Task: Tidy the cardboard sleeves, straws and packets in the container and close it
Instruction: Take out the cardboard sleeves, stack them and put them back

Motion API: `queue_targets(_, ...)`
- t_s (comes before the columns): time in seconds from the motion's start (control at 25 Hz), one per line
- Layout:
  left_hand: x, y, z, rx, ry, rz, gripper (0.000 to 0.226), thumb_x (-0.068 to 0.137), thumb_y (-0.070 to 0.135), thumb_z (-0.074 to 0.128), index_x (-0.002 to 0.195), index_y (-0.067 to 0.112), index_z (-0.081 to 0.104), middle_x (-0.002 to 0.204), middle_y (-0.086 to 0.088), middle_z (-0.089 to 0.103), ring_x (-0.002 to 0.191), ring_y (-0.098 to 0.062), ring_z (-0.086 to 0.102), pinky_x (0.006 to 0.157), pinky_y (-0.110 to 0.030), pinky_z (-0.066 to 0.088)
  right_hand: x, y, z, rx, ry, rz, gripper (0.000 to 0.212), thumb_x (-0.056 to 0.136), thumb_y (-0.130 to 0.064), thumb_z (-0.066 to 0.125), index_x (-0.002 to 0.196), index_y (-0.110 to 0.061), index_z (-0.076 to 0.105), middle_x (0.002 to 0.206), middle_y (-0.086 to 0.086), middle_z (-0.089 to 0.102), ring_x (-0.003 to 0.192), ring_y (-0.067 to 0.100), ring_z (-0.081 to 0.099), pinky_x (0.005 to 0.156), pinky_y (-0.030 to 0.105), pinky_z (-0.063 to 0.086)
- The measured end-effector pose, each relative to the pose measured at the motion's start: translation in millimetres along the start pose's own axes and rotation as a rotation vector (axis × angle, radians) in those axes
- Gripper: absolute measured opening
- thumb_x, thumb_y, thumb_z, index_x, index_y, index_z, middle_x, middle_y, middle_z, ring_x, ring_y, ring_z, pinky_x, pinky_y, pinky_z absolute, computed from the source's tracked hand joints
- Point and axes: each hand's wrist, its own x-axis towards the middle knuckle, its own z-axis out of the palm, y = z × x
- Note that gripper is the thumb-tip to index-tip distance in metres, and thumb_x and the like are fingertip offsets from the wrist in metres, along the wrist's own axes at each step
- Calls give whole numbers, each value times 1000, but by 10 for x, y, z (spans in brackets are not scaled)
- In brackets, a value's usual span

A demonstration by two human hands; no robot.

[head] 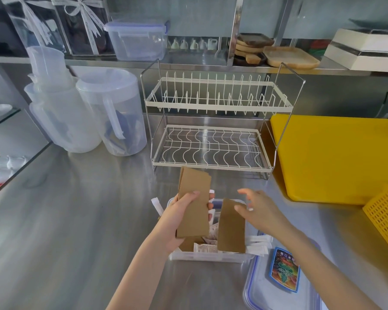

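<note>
Left hand [184,217] grips a stack of flat brown cardboard sleeves [194,198], lifted above the clear plastic container [207,257] at lower centre of the frame. Right hand [259,211] hovers with fingers spread, fingertips just beside another brown cardboard sleeve [231,227] standing in the container among white wrapped straws [258,245] and printed packets [207,248]. Both forearms reach in from the bottom edge.

The container [211,257] sits at lower centre of the counter [76,209], with the lid [276,296] at its lower right and a packet [284,272] on that lid. The rack [213,124] stands behind it, jugs [87,113] upper left, board [336,157] right.
</note>
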Motion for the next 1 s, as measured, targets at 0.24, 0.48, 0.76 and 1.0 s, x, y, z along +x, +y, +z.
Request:
queue_targets(0.24, -4, -80, -6, -11, 27, 9, 19, 86, 24, 53, 101, 14, 60, 80, -4, 74, 66, -16, 66, 59, -29, 57, 63, 41, 285, -162, -24, 125, 76, 80, -48, 58, 140, -27, 17, 143, 10, 35, 122, 28, 48, 95, 40, 46)
queue_targets(0.48, -20, -123, -36, 2, 71, 21, 14, 85, 25, 56, 96, 19, 61, 84, -3, 75, 74, -17, 68, 69, -34, 57, 109, 89, 343, 28, 70, 126, 46, 82, -31, 63, 123, -22, 45, 125, 9, 48, 103, 22, 55, 84, 27, 47)
queue_targets(0.76, -31, -98, -53, 28, 102, 17, 16, 84, 26, 57, 97, 19, 62, 79, 1, 76, 69, -12, 70, 55, -26, 56, 37, 69, -29, 442, 131, 4, 22, 89, -24, 54, 105, -10, 58, 87, -3, 57, 81, 12, 52, 63, 18, 40)
queue_targets(1.0, -62, -68, -46, 83, 129, 29, 47, 65, 44, 66, 106, 22, 58, 84, 2, 75, 77, -16, 70, 62, -32, 57, -125, -191, -365, 809, 79, -95, 12, 88, -23, 55, 95, -19, 63, 87, 3, 62, 73, 14, 56, 61, 23, 48)
